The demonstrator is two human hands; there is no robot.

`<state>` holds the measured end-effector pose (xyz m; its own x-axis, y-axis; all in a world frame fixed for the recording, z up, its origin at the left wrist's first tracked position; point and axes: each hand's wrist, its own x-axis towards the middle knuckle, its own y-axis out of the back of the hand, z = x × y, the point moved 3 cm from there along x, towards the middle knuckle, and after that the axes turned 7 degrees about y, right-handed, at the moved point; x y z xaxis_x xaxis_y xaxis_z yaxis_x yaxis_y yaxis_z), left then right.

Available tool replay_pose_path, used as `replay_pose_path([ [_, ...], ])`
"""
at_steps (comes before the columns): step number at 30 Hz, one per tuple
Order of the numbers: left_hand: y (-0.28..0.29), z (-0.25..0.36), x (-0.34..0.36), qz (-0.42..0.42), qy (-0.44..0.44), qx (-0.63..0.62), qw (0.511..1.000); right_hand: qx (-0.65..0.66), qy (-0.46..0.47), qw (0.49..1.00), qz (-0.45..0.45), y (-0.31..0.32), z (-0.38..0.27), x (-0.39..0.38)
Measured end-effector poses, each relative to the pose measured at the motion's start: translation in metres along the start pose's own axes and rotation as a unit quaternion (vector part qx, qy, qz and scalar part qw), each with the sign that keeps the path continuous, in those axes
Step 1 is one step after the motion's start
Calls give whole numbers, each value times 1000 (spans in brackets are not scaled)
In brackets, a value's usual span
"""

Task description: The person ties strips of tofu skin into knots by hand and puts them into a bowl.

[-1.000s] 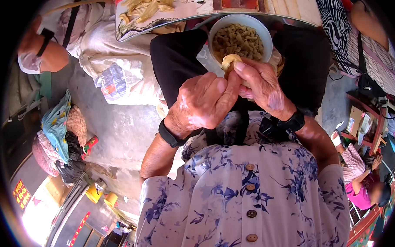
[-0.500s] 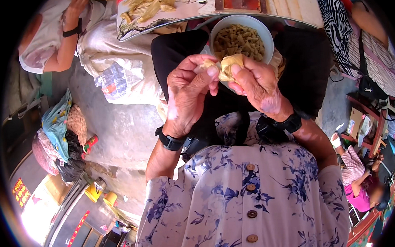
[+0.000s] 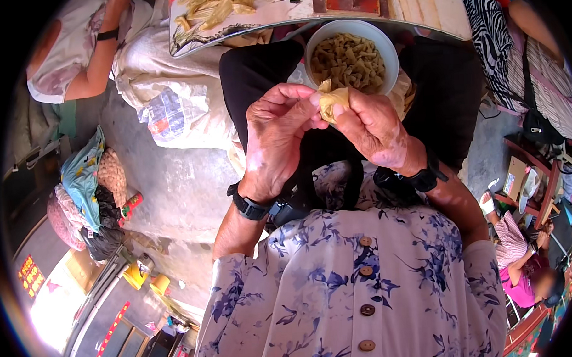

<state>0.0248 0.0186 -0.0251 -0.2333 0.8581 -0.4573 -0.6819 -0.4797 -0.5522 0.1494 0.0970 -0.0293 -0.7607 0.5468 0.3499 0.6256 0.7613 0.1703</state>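
Observation:
A pale yellow, folded leaf-like piece [image 3: 334, 104] is held up between my hands over my lap. My right hand [image 3: 379, 130] grips its body, thumb pressed on the front. With thumb and fingertips together, my left hand [image 3: 274, 136] pinches the left edge of the same piece. Just beyond my hands, between my dark-trousered knees, stands a light-blue basin [image 3: 391, 56]. Many small yellow-green bits [image 3: 346, 55] lie in it. More pale yellow strips [image 3: 220, 7] are heaped on the table ahead.
The table [image 3: 286, 11] has a curved front edge just past the basin. A large whitish sack [image 3: 198, 100] lies left of my knee. Other people sit at far left, far right and lower right. Bags [image 3: 84, 179] are piled on the floor at left.
My left fingers have come closer to the piece in my right hand. The small bit that showed in the left fingertips can no longer be told apart, and the folded piece has turned slightly.

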Motion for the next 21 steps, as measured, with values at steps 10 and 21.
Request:
replay_pose_path([
  [10, -15, 14, -12, -32, -147, 247, 957, 12, -32, 999, -27, 4, -11, 3],
  [21, -17, 17, -9, -44, -150, 133, 979, -18, -56, 998, -15, 7, -23, 7],
])
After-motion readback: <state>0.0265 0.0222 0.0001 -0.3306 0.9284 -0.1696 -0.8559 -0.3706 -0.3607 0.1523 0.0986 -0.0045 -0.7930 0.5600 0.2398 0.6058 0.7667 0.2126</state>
